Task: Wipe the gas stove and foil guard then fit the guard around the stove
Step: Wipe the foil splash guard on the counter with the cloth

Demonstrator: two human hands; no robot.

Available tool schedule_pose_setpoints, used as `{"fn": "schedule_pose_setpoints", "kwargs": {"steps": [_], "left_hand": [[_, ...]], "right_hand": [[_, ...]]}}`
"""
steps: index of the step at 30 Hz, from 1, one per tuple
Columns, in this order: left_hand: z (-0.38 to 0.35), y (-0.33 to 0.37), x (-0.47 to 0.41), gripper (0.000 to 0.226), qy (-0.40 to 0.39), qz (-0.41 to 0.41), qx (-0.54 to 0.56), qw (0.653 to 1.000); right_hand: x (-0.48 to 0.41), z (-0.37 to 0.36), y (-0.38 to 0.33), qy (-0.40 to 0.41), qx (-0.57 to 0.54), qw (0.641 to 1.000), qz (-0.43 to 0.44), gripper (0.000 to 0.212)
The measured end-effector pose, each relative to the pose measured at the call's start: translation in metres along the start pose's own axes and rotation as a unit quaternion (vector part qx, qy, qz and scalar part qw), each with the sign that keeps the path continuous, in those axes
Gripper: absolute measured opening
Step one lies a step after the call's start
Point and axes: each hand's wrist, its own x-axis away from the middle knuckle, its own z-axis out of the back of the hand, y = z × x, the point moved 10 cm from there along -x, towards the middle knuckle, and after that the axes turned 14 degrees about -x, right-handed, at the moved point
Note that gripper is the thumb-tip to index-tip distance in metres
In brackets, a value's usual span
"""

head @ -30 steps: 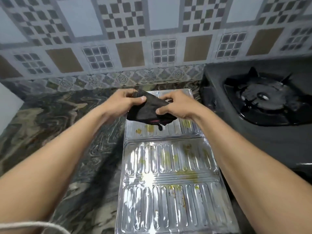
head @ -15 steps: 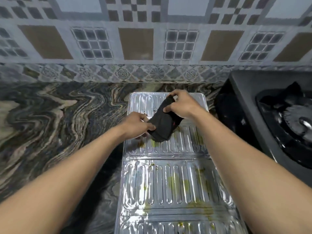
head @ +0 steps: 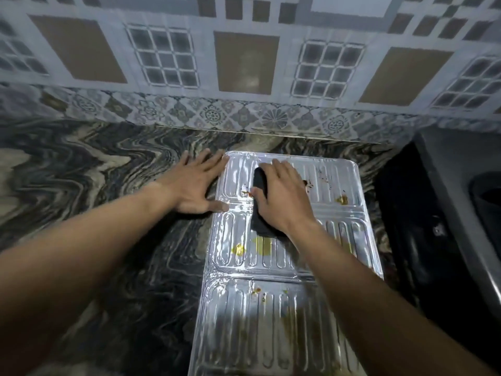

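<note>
Wide-gripped, the left hand (head: 193, 185) steadies the ribbed silver foil guard (head: 271, 308) at ten o'clock; the right hand (head: 282, 196), grip flat, presses a black cloth (head: 260, 223).

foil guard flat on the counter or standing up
Flat: the foil guard lies unfolded on the counter, its panels face up, right hand pressing a dark cloth onto it.

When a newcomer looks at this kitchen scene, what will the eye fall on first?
The shiny foil guard lies flat on the marbled countertop, in the centre, spotted with yellow stains. On its far panel the right hand presses a black cloth, while the left hand rests flat at the guard's left edge.
</note>
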Motion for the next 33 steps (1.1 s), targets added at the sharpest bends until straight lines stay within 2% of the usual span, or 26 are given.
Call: {"fn": "schedule_pose_setpoints", "kwargs": {"steps": [3, 6, 12, 14, 17, 22, 33], "left_hand": [[-0.009, 0.0, -0.008, 0.117, -0.027, -0.031, -0.036, 0.998], [-0.013, 0.0, -0.011, 0.116, -0.031, -0.044, -0.051, 0.997], [-0.019, 0.001, -0.012, 0.117, -0.029, -0.054, -0.044, 0.997], [-0.02, 0.001, -0.013, 0.118, -0.029, -0.057, -0.042, 0.997], [-0.019, 0.002, -0.014, 0.119, -0.03, -0.06, -0.034, 0.997], [-0.02, 0.001, -0.015, 0.122, -0.027, -0.063, -0.024, 0.997], [-0.021, 0.001, -0.015, 0.121, -0.032, -0.061, -0.025, 0.997]], "right_hand": [[0.013, -0.032, 0.013, -0.055, 0.029, 0.997, -0.045, 0.064], [0.008, -0.033, 0.011, -0.028, 0.032, 0.999, -0.028, 0.058], [0.016, -0.023, 0.001, 0.035, -0.111, 0.993, -0.015, 0.052], [0.019, -0.034, -0.014, 0.016, -0.092, 0.995, 0.021, 0.051], [0.017, -0.059, -0.032, -0.02, 0.0, 0.998, 0.062, 0.052], [-0.004, -0.071, -0.03, -0.042, 0.048, 0.996, 0.06, 0.056], [-0.035, -0.045, 0.005, -0.031, 0.049, 0.998, 0.023, 0.058]]}}
